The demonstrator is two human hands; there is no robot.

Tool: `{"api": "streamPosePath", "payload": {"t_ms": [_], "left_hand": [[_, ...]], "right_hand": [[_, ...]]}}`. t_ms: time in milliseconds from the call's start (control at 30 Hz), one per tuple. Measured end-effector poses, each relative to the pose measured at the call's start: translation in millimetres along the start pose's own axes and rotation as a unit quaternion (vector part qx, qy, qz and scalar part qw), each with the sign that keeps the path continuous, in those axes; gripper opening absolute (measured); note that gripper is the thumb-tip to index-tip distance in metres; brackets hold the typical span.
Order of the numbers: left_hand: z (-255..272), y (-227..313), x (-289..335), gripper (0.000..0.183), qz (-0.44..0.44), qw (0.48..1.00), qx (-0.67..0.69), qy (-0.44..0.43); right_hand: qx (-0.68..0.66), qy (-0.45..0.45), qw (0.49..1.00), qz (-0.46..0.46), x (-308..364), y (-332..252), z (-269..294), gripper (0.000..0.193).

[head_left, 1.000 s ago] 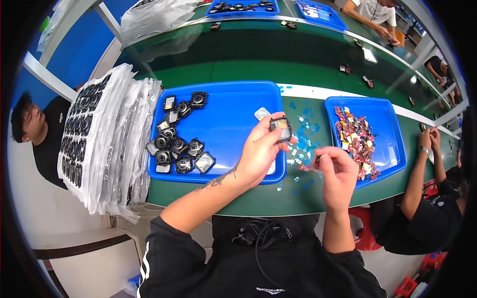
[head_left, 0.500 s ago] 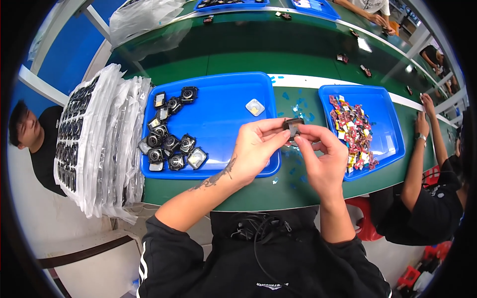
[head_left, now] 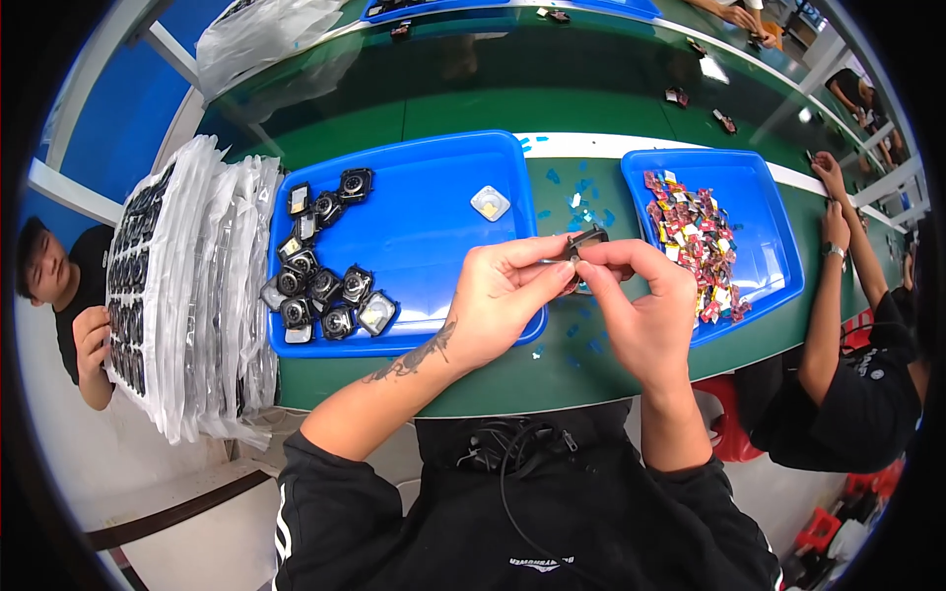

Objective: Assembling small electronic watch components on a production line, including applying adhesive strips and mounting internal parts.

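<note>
Over the tray's [head_left: 414, 340] near edge, both hands on a small black part [head_left: 583, 239].

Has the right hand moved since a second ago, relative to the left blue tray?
Yes. The right hand came left, toward the left blue tray, and now meets the left hand on the small black part at that tray's right edge.

Bright even overhead light, white glare patches on the glossy green desk [head_left: 463, 98] far side, soft short shadows, centre sharp, heavy fisheye bending at the rim, black vignette corners, slight blur toward the edges.
</note>
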State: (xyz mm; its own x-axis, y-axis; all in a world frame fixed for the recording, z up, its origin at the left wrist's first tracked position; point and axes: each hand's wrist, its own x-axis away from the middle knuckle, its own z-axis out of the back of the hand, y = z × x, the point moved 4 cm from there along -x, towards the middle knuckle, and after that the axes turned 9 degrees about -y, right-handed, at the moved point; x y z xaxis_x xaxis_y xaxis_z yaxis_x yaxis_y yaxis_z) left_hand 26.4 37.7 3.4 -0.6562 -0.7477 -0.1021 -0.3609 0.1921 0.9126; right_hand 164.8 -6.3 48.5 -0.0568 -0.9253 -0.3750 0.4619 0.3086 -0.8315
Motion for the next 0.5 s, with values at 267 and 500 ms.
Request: {"api": "streamPosePath", "payload": {"t_ms": [267, 500], "left_hand": [[0.4, -0.4, 2.2, 0.034, 0.019, 1.0, -0.019, -0.001], [-0.2, -2.4, 5.6, 0.029, 0.012, 1.0, -0.008, -0.022]], "right_hand": [[-0.001, -0.035, 0.999, -0.023, -1.1, 2.4, 2.6, 0.008], [0.09, -0.059, 0.991, -0.085, -2.0, 2.3, 13.1, 0.028]]}}
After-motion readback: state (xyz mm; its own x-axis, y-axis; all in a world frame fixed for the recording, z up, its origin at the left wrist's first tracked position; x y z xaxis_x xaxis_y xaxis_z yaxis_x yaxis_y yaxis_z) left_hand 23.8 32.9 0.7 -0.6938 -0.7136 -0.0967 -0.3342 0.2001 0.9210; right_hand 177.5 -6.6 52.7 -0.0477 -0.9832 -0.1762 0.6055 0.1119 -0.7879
